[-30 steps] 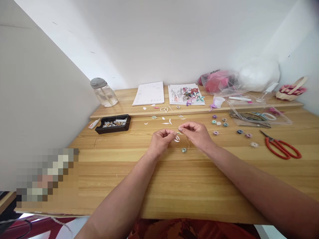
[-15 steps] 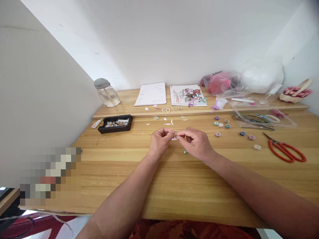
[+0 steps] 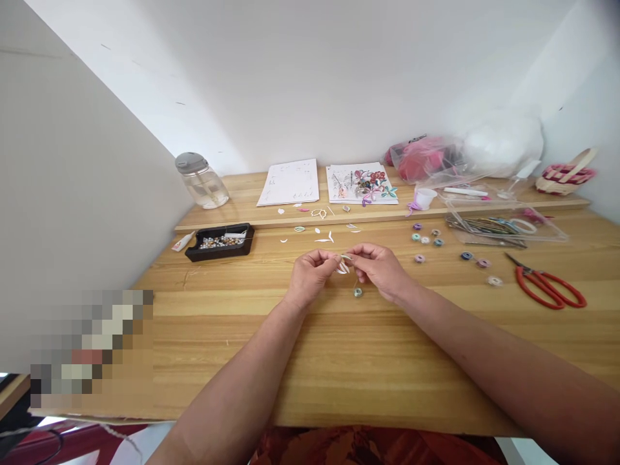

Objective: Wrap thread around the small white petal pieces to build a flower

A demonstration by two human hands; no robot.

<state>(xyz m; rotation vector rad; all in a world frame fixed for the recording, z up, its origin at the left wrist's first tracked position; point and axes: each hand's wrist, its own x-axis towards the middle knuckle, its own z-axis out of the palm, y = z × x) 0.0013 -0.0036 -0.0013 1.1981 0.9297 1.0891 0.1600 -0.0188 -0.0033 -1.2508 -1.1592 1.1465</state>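
My left hand point(image 3: 312, 274) pinches a small cluster of white leaf-shaped petals point(image 3: 343, 268) between thumb and fingertips. Close on its right, my right hand point(image 3: 380, 270) is closed, with thumb and forefinger together at the upper edge of the cluster, where a pale green strip shows. A fine thread runs down from the right fingers to a small green thread bobbin point(image 3: 357, 292) on the table just below. Exactly what lies between the right fingertips is too small to make out fully. More loose white petals point(image 3: 330, 237) lie just beyond my hands.
A black tray of beads point(image 3: 220, 242) stands left, near a bottle point(image 3: 201, 181). Several thread bobbins point(image 3: 465, 256), red-handled scissors point(image 3: 549, 284) and a clear plastic box of tools point(image 3: 504, 226) lie right. Paper sheets point(image 3: 289, 183) and finished flowers point(image 3: 375, 187) rest on the raised ledge.
My right fingers have shifted slightly up, and the white petals between the hands now show more plainly. The bobbin is more fully visible. The whole view has moved a little.
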